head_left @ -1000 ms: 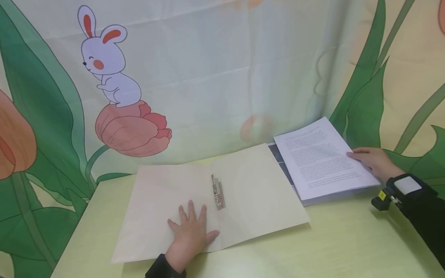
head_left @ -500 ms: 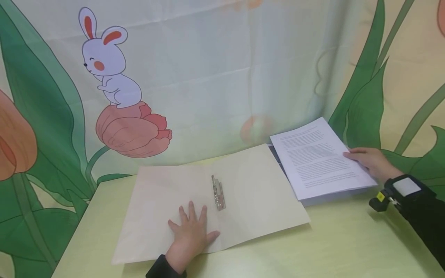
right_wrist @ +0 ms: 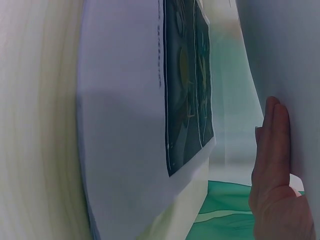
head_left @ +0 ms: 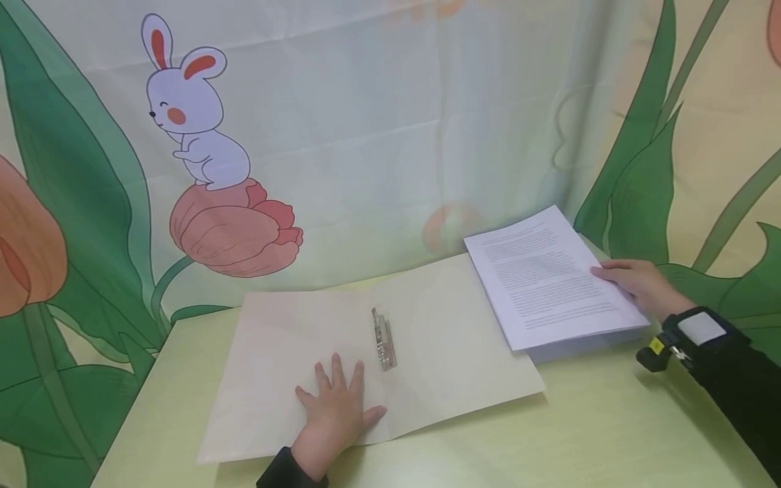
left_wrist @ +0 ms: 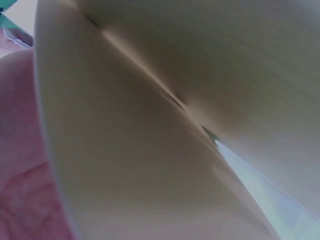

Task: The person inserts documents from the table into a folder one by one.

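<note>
A cream paper file folder (head_left: 451, 332) lies spread on the table, a metal clip (head_left: 383, 339) fixed near its fold. My left hand (head_left: 334, 417) rests on the left half with fingers spread, just left of the fold. In the left wrist view the folder (left_wrist: 120, 150) fills most of the picture. At the right, my right hand (head_left: 641, 285) holds printed sheets (head_left: 543, 285) by their right edge, thumb on top and straight fingers underneath. The left edge of these sheets overlaps the folder's right edge. Below them, another paper (right_wrist: 120, 110) with a dark picture shows in the right wrist view.
The pale green table (head_left: 476, 447) extends in front of the folder and to the right. A cloth backdrop (head_left: 366, 135) printed with a rabbit and tulips stands right behind the table. A black wrist camera (head_left: 655, 352) sticks out from the right wrist.
My right hand has moved left with the printed sheets, which now cover the strip of dark picture seen beside the folder. The left hand has stayed in place on the folder.
</note>
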A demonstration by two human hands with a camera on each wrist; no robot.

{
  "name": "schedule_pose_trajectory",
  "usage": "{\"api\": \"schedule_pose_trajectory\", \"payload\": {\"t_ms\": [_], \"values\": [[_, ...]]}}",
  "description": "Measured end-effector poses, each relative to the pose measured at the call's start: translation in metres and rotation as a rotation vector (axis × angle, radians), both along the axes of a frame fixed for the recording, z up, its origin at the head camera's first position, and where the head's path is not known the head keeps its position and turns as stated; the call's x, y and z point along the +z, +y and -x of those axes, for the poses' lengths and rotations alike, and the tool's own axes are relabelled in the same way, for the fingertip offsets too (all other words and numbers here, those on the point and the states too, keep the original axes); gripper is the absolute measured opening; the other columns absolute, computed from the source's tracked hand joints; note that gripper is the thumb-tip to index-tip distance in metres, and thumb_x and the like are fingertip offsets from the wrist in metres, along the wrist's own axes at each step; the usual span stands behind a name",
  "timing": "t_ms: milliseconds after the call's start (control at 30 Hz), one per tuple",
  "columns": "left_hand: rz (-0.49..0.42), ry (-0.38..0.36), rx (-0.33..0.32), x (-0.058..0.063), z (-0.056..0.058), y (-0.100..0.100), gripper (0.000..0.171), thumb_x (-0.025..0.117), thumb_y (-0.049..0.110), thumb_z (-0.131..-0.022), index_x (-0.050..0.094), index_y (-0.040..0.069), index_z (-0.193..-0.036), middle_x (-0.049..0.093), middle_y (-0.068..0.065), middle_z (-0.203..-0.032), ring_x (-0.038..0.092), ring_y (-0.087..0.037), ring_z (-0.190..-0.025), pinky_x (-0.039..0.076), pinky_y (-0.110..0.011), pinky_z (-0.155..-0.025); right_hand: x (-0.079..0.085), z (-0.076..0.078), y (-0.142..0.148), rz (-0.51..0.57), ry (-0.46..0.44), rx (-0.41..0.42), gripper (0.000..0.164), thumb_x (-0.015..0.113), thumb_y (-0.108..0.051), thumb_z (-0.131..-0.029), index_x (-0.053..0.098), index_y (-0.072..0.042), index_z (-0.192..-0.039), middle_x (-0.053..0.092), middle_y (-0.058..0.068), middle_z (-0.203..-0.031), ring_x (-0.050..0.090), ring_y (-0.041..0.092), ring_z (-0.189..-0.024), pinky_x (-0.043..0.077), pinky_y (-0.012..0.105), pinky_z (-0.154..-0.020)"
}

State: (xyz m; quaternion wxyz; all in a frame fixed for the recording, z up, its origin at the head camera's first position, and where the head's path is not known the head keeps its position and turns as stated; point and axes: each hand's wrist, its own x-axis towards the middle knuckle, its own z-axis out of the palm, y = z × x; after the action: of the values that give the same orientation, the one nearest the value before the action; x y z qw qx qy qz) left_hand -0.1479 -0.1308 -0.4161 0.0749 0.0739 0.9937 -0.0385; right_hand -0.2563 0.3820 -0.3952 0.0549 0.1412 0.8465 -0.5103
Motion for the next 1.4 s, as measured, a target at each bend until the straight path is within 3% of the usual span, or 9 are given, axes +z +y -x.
{"api": "schedule_pose_trajectory", "payload": {"t_ms": [200, 633, 1000, 1400], "values": [[0.007, -0.001, -0.002, -0.001, 0.0, 0.0, 0.085, 0.054, 0.07, -0.087, 0.043, 0.013, -0.149, 0.024, -0.028, -0.152, 0.023, -0.054, -0.136, 0.019, -0.078, -0.089, -0.001, 0.003, -0.006, 0.008, -0.02, 0.004, 0.075, 0.058, -0.036, -0.099, 0.027, 0.01, -0.148, 0.033, 0.032, -0.142, 0.05, 0.024, -0.101, 0.045, 0.026, -0.074], [0.013, -0.002, 0.003, -0.002, 0.002, 0.0, 0.086, 0.054, 0.071, -0.086, 0.043, 0.013, -0.149, 0.024, -0.027, -0.152, 0.023, -0.054, -0.137, 0.019, -0.077, -0.089, -0.004, 0.008, -0.024, -0.028, 0.008, 0.06, 0.071, 0.055, -0.035, -0.1, 0.03, 0.013, -0.145, 0.035, 0.033, -0.14, 0.05, 0.029, -0.105, 0.043, 0.025, -0.075], [0.005, 0.002, 0.002, -0.004, 0.001, -0.001, 0.085, 0.055, 0.07, -0.086, 0.044, 0.013, -0.149, 0.024, -0.027, -0.152, 0.023, -0.054, -0.136, 0.019, -0.078, -0.089, -0.007, 0.011, -0.033, 0.011, -0.009, 0.071, 0.072, 0.055, -0.034, -0.101, 0.026, 0.012, -0.148, 0.031, 0.032, -0.144, 0.039, 0.04, -0.124, 0.037, 0.031, -0.083], [0.002, 0.003, -0.001, -0.003, 0.001, -0.001, 0.085, 0.055, 0.07, -0.086, 0.044, 0.013, -0.148, 0.025, -0.027, -0.152, 0.023, -0.054, -0.136, 0.019, -0.078, -0.089, -0.012, 0.012, -0.041, 0.031, -0.038, 0.07, 0.07, 0.055, -0.034, -0.101, 0.027, 0.01, -0.148, 0.038, 0.03, -0.14, 0.05, 0.029, -0.108, 0.042, 0.029, -0.079]]}}
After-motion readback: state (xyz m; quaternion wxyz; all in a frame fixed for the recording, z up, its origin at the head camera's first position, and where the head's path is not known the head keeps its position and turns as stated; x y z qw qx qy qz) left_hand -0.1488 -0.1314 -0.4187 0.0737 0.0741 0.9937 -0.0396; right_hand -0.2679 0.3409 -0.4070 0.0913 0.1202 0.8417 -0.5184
